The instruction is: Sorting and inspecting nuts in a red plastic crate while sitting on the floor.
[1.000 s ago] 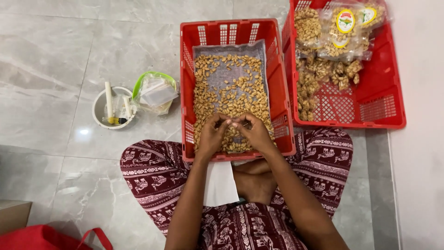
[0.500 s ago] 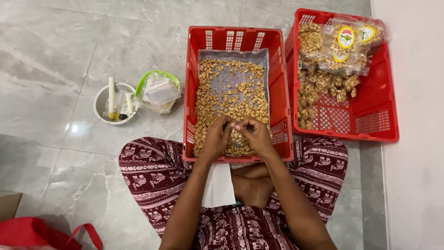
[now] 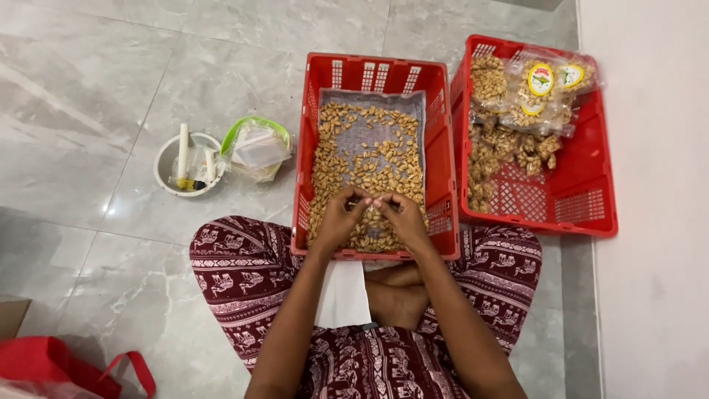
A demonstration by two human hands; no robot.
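A red plastic crate (image 3: 373, 74) stands on the floor in front of my crossed legs, lined with a grey cloth and holding several loose shelled nuts (image 3: 369, 148). My left hand (image 3: 341, 219) and my right hand (image 3: 402, 216) hover together over the crate's near end, fingertips meeting and pinching a small nut between them. A white paper (image 3: 343, 294) lies on my lap below the hands.
A second red crate (image 3: 583, 199) at the right holds clear sealed bags of nuts (image 3: 535, 92). Left of the crates sit a white bowl with a candle and small items (image 3: 186, 162) and a green-rimmed clear container (image 3: 255, 148). A red bag (image 3: 52, 366) lies bottom left. White wall at right.
The view has shifted slightly, so the crates sit a little lower in frame. My hands stay together over the near end of the crate, fingers working at a nut.
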